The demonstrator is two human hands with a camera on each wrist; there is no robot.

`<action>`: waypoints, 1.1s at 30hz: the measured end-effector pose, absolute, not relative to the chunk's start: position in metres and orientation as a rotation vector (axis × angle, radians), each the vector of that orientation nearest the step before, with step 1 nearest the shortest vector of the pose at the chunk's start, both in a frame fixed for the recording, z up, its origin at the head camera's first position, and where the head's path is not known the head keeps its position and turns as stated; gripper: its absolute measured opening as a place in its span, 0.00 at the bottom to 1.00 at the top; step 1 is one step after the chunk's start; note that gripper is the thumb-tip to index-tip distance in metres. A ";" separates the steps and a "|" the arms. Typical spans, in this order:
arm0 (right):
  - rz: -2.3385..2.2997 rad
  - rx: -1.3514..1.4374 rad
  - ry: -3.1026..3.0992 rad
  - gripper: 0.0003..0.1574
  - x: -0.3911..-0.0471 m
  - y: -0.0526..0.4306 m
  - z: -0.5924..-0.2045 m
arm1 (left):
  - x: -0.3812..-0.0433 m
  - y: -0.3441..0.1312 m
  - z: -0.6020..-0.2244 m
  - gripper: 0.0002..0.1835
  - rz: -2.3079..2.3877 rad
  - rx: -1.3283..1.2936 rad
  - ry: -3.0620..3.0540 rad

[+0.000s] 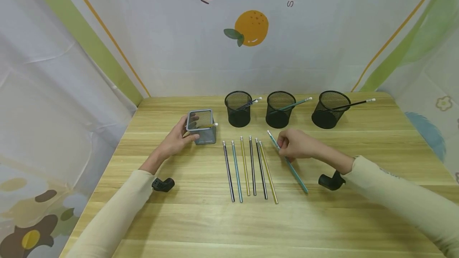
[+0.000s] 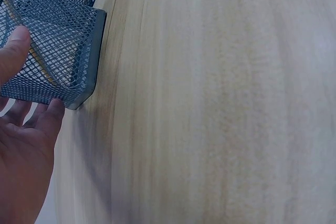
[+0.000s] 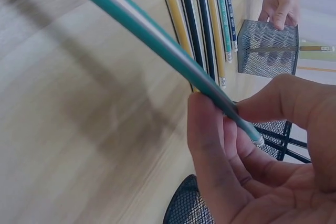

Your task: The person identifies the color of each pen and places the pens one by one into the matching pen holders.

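My left hand (image 1: 174, 141) holds a square grey mesh pen holder (image 1: 206, 136) at the table's back left, thumb on its near side and fingers round the far side. One yellow pencil (image 1: 207, 126) leans inside it, white eraser over the rim. On the right, my right hand (image 1: 300, 144) pinches a teal pencil (image 1: 297, 177) between thumb and fingers near its eraser end. That pencil slants over the table, eraser end away from me. In the right wrist view, the pinched teal pencil (image 3: 142, 30) crosses in front of a row of pencils (image 3: 181, 17).
Several pencils lie side by side mid-table: dark blue (image 1: 228, 172), teal (image 1: 237, 172), yellow (image 1: 245, 166) and black (image 1: 252, 166) among them. Behind stand three round black mesh cups, holding dark blue pencils (image 1: 247, 104), a teal pencil (image 1: 295, 104) and a black pencil (image 1: 353, 104).
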State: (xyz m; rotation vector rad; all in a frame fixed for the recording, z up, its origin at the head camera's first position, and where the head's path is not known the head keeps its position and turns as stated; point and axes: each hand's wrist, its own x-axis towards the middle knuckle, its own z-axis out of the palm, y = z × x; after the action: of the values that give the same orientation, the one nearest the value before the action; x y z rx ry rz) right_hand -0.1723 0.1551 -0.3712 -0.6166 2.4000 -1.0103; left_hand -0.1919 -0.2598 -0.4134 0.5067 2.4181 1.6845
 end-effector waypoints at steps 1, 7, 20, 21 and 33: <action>-1.011 -0.623 2.402 0.06 -0.172 0.155 -0.370 | -0.192 -0.260 -0.414 0.38 1.685 0.513 2.420; -1.062 -0.639 2.381 0.05 -0.173 0.158 -0.367 | -0.192 -0.260 -0.414 0.38 1.686 0.512 2.423; -1.099 -0.629 2.374 0.06 -0.175 0.164 -0.358 | -0.193 -0.259 -0.414 0.38 1.688 0.502 2.419; -1.096 -0.628 2.378 0.06 -0.176 0.165 -0.357 | -0.193 -0.259 -0.414 0.38 1.690 0.504 2.419; -1.084 -0.636 2.413 0.07 -0.176 0.168 -0.342 | -0.192 -0.259 -0.414 0.38 1.678 0.511 2.418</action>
State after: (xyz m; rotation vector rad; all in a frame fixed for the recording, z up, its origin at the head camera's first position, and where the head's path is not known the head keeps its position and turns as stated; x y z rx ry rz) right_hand -0.1760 0.1682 -0.3424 -0.6359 2.4134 -1.0837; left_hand -0.1924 -0.2594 -0.4141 0.5109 2.4175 1.6777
